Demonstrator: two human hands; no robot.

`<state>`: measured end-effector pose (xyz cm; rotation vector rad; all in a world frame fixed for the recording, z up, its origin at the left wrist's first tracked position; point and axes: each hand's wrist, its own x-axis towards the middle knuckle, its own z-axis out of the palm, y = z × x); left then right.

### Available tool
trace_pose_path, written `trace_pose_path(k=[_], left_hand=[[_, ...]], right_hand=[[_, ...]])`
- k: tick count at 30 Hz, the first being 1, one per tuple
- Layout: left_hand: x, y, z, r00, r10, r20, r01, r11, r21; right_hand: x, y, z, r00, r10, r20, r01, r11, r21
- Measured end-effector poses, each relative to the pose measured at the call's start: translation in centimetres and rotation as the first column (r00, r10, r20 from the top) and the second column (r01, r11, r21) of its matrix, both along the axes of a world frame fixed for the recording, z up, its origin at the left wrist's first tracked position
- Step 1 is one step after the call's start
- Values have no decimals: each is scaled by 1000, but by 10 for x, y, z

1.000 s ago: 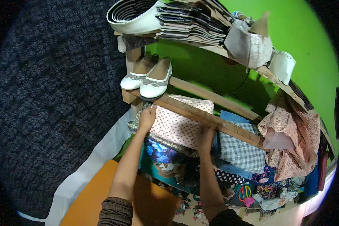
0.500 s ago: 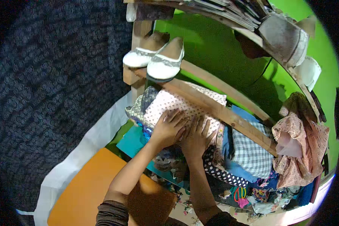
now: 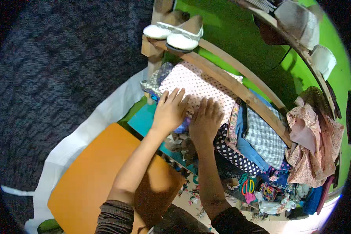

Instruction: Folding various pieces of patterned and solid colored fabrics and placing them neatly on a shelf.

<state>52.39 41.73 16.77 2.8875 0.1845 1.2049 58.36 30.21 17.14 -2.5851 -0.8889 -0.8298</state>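
Note:
A folded pale pink cloth with small dark motifs [image 3: 199, 84] lies on top of a pile of clothes, beneath a wooden rail. My left hand [image 3: 169, 113] rests against its near edge, palm down and fingers outstretched. Beside it, my right hand [image 3: 206, 123] lies the same way, fingers extended over the front of the cloth. Neither hand grips anything. To the right of my right hand are a black polka-dot cloth [image 3: 236, 156], a blue folded cloth [image 3: 250, 145] and a grey checked cloth [image 3: 263, 134].
Above the pile runs the wooden rail [image 3: 226, 82], with white flat shoes [image 3: 183, 40] at its left end. A peach lace garment [image 3: 318, 156] hangs at the right. An orange panel [image 3: 101, 171] and a teal surface [image 3: 141, 121] are at the near left. Colourful hair ties [image 3: 247, 185] lie below the clothes.
The view has shifted, so the rack sits higher in the picture. My hands have drawn back to the near edge of the pink cloth, uncovering more of it, and are slightly farther apart.

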Motion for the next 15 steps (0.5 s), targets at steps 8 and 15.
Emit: trace_pose_path(k=[8,15], left_hand=[[-193,-63,-68,830,477,-290,-556,755,-348],[-412,-191,-129,401,828,-392,-886,241,-396]], right_hand=[[-129,5,-39,476,755,-451,-762,610,218],[-326,-31,-109,-21,813,-582,-998,20,63]])
